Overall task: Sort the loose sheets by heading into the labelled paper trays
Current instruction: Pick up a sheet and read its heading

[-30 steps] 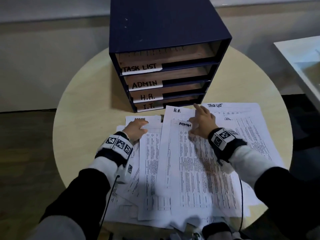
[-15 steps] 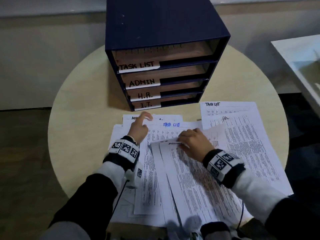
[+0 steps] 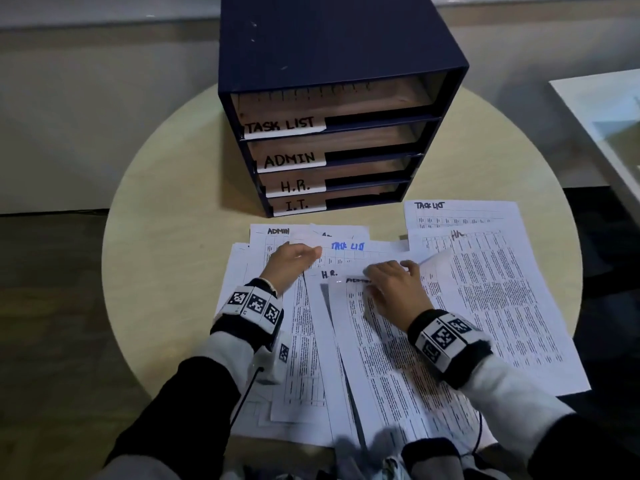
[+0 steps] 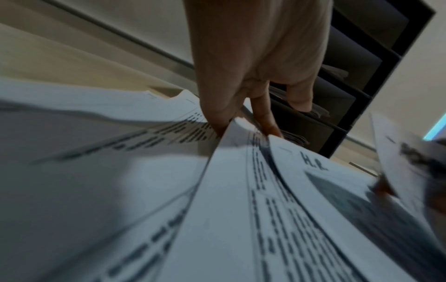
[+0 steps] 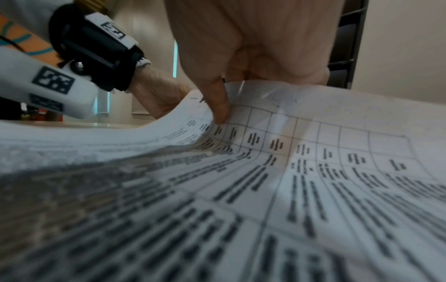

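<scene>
A dark blue tray unit (image 3: 332, 46) stands at the back of the round table, its trays labelled TASK LIST (image 3: 282, 126), ADMIN (image 3: 289, 160), H.R. (image 3: 294, 186) and I.T. (image 3: 298, 205). Loose printed sheets lie fanned out in front of it. My right hand (image 3: 388, 275) pinches the curled top edge of a sheet headed ADMIN (image 3: 381, 358), the thumb (image 5: 219, 106) on its face. Under it lies an H.R. sheet (image 3: 322, 306). My left hand (image 3: 294, 259) rests with straight fingers on the sheets beside a blue-headed TASK LIST sheet (image 3: 347, 246).
More sheets lie at the right, one headed TASK LIST (image 3: 460, 213), and another ADMIN sheet (image 3: 277, 232) shows at the left. Bare tabletop (image 3: 173, 220) runs left of the papers. A white table (image 3: 606, 109) stands off to the right.
My right hand has drawn the ADMIN and H.R. sheets toward me and lifted their top edge, uncovering the blue TASK LIST heading. My left hand has slid slightly right.
</scene>
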### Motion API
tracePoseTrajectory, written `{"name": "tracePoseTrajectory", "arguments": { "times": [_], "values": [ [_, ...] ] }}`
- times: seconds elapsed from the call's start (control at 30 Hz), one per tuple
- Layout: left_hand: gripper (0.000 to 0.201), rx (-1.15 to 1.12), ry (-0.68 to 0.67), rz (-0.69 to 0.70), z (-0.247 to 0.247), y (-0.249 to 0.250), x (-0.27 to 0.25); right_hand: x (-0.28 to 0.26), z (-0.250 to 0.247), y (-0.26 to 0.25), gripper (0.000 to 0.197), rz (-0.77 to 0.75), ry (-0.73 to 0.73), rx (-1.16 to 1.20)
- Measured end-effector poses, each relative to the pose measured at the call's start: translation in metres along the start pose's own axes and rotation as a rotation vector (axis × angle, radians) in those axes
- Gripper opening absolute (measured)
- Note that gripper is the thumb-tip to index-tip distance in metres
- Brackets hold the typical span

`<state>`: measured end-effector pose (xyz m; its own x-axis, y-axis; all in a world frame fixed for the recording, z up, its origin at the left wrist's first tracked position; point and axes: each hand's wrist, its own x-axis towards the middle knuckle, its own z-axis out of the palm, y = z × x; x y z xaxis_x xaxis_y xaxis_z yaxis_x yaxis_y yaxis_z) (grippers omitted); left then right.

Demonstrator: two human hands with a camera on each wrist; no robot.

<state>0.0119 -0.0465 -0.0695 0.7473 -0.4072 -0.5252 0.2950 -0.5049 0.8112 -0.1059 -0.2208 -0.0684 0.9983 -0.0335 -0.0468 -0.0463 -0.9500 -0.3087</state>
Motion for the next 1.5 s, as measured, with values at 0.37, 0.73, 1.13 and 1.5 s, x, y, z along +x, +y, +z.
{"name": "tracePoseTrajectory", "arguments": {
  "times": [0.37, 0.73, 1.13, 1.5],
  "values": [
    [0.041, 0.117, -0.016, 0.113, 0.032, 0.018, -0.009, 0.044, -0.038, 0.02, 0.032, 0.225, -0.133, 0.523],
    [0.045, 0.621, -0.045, 0.148, 0.046, 0.009, -0.01, 0.063, -0.038, 0.074, 0.057, 0.655, -0.218, 0.109],
    [0.049, 0.363, 0.064, -0.095, 0.014, -0.005, -0.012, 0.056, -0.047, 0.109, 0.031, 0.613, -0.09, 0.131],
    [0.011, 0.202, 0.345, -0.025, 0.002, 0.0, -0.001, 0.047, -0.059, 0.123, 0.044, 0.683, -0.33, -0.003]
  ]
}}
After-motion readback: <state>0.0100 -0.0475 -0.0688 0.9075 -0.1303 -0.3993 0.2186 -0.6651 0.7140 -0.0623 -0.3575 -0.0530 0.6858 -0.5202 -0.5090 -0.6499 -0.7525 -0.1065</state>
